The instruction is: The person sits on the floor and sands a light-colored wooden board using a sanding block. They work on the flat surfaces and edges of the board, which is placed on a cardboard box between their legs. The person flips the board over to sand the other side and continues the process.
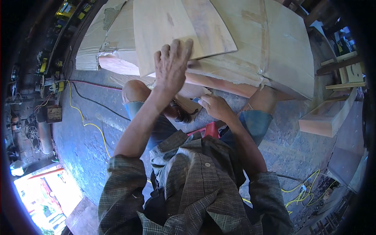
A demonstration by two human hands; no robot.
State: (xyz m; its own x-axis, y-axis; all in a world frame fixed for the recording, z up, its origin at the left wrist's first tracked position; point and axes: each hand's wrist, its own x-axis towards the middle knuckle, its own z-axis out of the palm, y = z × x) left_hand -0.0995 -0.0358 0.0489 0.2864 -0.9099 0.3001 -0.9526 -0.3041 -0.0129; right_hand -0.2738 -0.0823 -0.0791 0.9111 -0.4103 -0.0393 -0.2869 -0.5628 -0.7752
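Note:
A pale wooden board with a curved right edge lies on a cardboard-covered work surface in front of me. My left hand rests flat on its near part, fingers stretched out and slightly apart. Lower and to the right, between my knees, my right hand is closed with its fingertips pinching a small blue-grey piece. That piece is mostly covered by the fingers, so its kind does not show. The right hand is apart from the board.
A red plastic seat shows beneath me. Yellow cable runs over the floor at left, and more yellow cable lies coiled at right. An open wooden drawer-like box stands at right. Tools and machine parts line the left side.

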